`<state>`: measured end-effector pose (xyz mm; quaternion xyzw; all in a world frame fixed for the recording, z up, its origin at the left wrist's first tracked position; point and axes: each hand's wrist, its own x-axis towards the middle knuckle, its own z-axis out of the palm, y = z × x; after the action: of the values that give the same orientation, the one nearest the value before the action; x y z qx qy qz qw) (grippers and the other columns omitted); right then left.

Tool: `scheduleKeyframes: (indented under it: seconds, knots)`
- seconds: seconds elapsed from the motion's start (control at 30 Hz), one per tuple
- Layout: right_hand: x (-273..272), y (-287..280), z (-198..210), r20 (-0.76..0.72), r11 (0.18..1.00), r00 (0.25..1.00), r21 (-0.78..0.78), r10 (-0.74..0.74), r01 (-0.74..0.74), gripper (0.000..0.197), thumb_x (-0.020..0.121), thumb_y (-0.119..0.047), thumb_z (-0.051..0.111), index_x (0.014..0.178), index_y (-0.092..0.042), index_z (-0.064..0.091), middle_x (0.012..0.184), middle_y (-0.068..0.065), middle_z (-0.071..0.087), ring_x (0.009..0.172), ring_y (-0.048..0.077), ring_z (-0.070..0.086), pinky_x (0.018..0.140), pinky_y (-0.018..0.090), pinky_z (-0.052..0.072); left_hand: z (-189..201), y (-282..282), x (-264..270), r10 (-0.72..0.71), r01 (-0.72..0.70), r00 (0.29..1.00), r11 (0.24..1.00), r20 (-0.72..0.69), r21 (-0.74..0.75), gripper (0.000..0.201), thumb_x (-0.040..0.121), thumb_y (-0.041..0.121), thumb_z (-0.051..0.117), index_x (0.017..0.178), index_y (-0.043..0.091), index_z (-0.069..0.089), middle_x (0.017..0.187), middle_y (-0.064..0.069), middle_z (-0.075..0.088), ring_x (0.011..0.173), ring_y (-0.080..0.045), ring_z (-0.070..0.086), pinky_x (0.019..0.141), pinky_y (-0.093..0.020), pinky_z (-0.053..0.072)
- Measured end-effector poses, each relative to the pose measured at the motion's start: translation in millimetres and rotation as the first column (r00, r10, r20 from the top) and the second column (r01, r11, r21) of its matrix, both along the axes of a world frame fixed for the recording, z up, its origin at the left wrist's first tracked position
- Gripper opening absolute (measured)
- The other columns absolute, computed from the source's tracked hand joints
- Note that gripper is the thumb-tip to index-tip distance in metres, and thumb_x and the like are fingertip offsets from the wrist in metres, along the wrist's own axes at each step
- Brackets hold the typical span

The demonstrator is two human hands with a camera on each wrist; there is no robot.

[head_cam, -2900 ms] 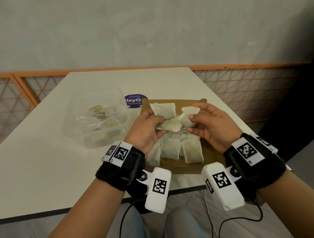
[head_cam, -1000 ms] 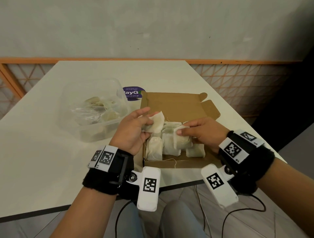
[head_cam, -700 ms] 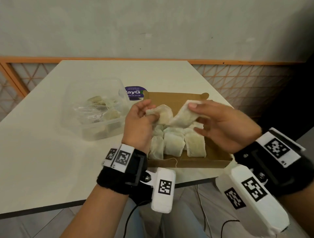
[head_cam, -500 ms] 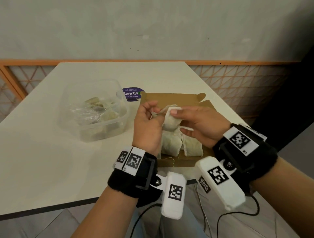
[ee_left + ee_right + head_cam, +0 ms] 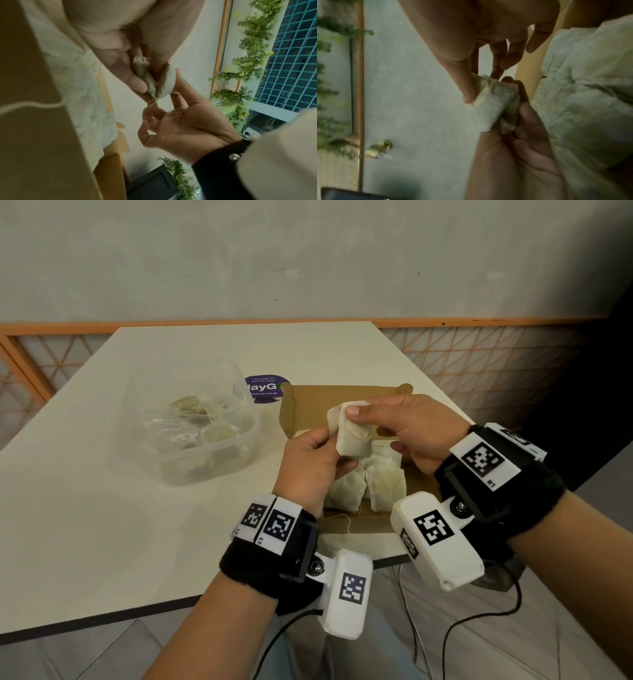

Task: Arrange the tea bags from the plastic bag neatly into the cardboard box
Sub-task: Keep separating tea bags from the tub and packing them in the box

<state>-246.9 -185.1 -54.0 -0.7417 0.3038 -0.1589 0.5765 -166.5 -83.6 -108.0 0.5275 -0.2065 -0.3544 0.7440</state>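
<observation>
A tea bag (image 5: 354,436) hung upright, long axis vertical, above the open cardboard box (image 5: 308,405). The right hand (image 5: 416,433) came in from the right and pinched the bag's top edge between thumb and forefinger, its other fingers loosely spread. The left hand (image 5: 310,467), knuckles up, pinched the bag's left side. More tea bags (image 5: 385,484) lay below the fingers.

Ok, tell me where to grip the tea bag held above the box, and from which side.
Pinch the tea bag by its flat sealed top edge, from above, as the right hand does. It hangs upright over the cardboard box; its bulging lower half would probably crush.
</observation>
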Motion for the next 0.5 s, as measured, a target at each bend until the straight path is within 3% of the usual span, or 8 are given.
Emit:
scheduleKeyframes:
  seconds: [0.07,0.13,0.2,0.3,0.37,0.43,0.5]
  knots:
    - [0.7,0.7,-1.9,0.045,0.999,0.999,-0.036,-0.030,0.032,0.020,0.078,-0.029,0.072,0.094,-0.017,0.075,0.095,-0.003,0.074,0.091,0.006,0.065,0.078,0.021,0.051,2.9,-2.6,-1.7,-0.023,0.022,0.998,1.000,-0.057,-0.016,0.015,0.094,0.014,0.056,0.091,0.014,0.070,0.091,-0.009,0.072,0.086,-0.019,0.070,0.065,-0.018,0.055]
    - [1.2,0.7,-3.5,0.083,0.995,0.995,-0.078,-0.051,0.057,0.022,0.079,-0.023,0.072,0.097,-0.010,0.073,0.096,0.005,0.073,0.084,0.006,0.066,0.070,0.014,0.053,7.2,-3.6,-1.9,-0.079,0.078,0.992,0.997,-0.097,-0.023,0.020,0.098,0.017,0.050,0.098,0.012,0.069,0.089,-0.009,0.074,0.084,-0.020,0.072,0.066,-0.021,0.057]
    - [2.5,0.4,-4.8,0.086,0.991,0.994,-0.111,-0.063,0.072,0.025,0.079,-0.020,0.072,0.099,-0.007,0.072,0.094,0.007,0.072,0.071,0.003,0.064,0.055,0.010,0.050,11.9,-2.0,0.1,-0.175,0.171,0.972,0.984,-0.155,-0.039,0.028,0.100,0.022,0.043,0.109,0.009,0.065,0.093,-0.011,0.073,0.081,-0.022,0.073,0.067,-0.025,0.059]
    - [4.0,-0.8,-6.2,0.057,0.981,0.997,-0.179,-0.061,0.071,0.026,0.079,-0.020,0.072,0.100,-0.005,0.071,0.081,0.002,0.069,0.054,-0.004,0.059,0.047,0.008,0.043,17.1,1.6,2.2,-0.330,0.325,0.924,0.944,-0.195,-0.061,0.040,0.099,0.034,0.035,0.124,0.010,0.058,0.107,-0.016,0.069,0.087,-0.028,0.071,0.073,-0.029,0.057]
    - [5.6,-2.8,-5.4,0.050,0.971,0.997,-0.230,-0.058,0.068,0.027,0.079,-0.022,0.072,0.102,-0.007,0.070,0.076,-0.002,0.064,0.051,-0.005,0.056,0.048,0.008,0.041,16.6,2.4,2.3,-0.362,0.361,0.922,0.932,-0.136,-0.031,0.034,0.100,0.026,0.039,0.121,0.007,0.059,0.104,-0.015,0.070,0.091,-0.027,0.071,0.071,-0.025,0.059]
    - [5.6,-6.9,-1.9,0.008,0.966,0.998,-0.248,-0.068,0.068,0.039,0.076,-0.034,0.073,0.109,-0.016,0.064,0.079,-0.005,0.059,0.064,-0.003,0.057,0.059,0.011,0.044,14.6,2.4,2.0,-0.382,0.384,0.920,0.924,-0.090,0.000,0.025,0.101,0.012,0.039,0.111,0.001,0.060,0.097,-0.014,0.071,0.087,-0.024,0.072,0.068,-0.022,0.058]
    - [1.6,-12.2,0.5,-0.118,0.990,0.993,-0.137,0.007,-0.024,0.049,0.070,-0.043,0.074,0.110,-0.017,0.062,0.082,-0.003,0.060,0.075,0.007,0.058,0.070,0.021,0.045,13.5,2.5,1.7,-0.392,0.394,0.919,0.919,-0.048,0.032,0.024,0.101,0.009,0.037,0.106,0.003,0.060,0.096,-0.013,0.071,0.083,-0.021,0.072,0.070,-0.022,0.057]
